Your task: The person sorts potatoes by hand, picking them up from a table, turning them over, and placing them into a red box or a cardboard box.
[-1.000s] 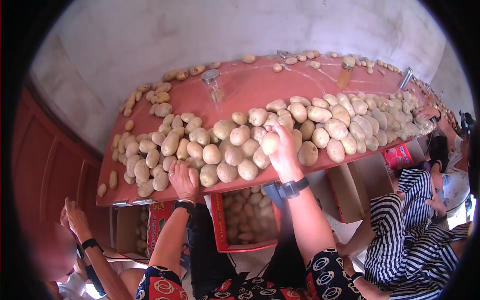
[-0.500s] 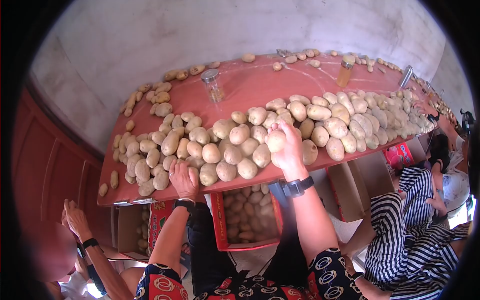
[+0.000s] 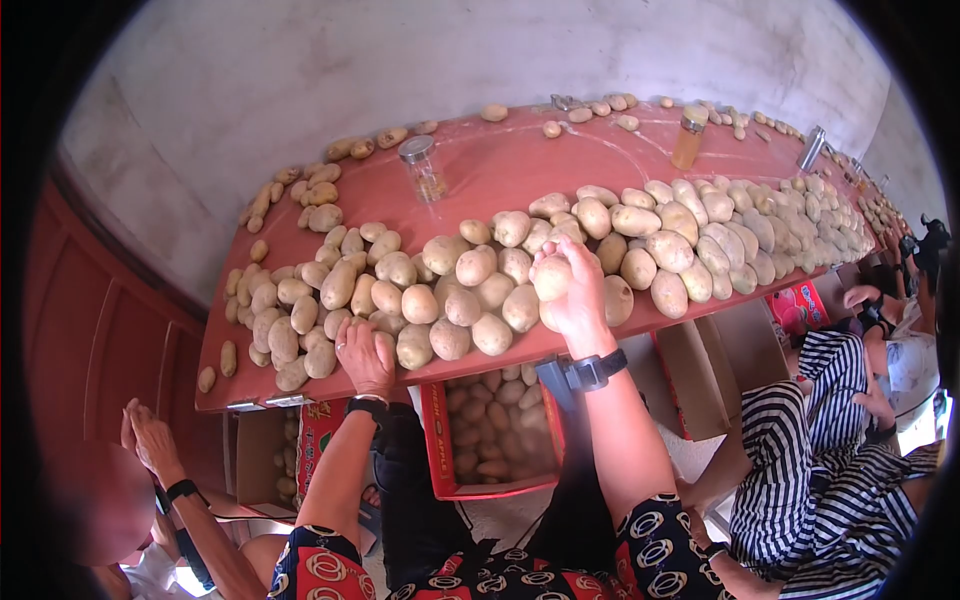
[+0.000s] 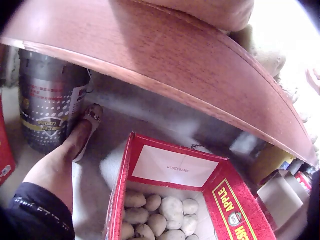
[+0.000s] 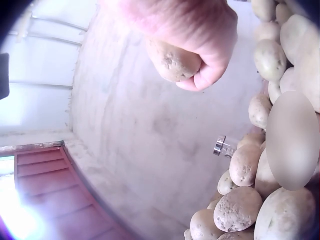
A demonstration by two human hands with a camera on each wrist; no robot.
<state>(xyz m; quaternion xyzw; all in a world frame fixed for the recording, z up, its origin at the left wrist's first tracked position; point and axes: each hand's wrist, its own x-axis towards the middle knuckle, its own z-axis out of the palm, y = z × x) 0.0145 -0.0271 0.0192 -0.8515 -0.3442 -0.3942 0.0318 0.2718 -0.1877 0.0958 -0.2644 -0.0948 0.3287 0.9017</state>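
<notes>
In the head view my right hand (image 3: 582,300) grips a pale, roundish potato (image 3: 551,278) above the front of the heap. Seen from the right wrist, the thumb and fingers wrap that potato (image 5: 171,61), whose skin has rough pitted marks. My left hand (image 3: 367,362) rests at the table's front edge, its relaxed fingers against the nearest potatoes (image 3: 414,346). Only the heel of the left hand (image 4: 215,11) shows in the left wrist view, over the tabletop edge.
Below the red table (image 3: 520,160) stands a red apple carton (image 3: 436,450) holding potatoes. Glass jars (image 3: 424,172) and an amber bottle (image 3: 688,140) stand farther back. Other people sit left and right, one in striped clothes (image 3: 790,470). A dark bucket (image 4: 47,105) stands under the table.
My right hand has shifted slightly right and turned, still holding the potato. My left hand has stayed put. At far right, another person's hand has drawn back from the potatoes.
</notes>
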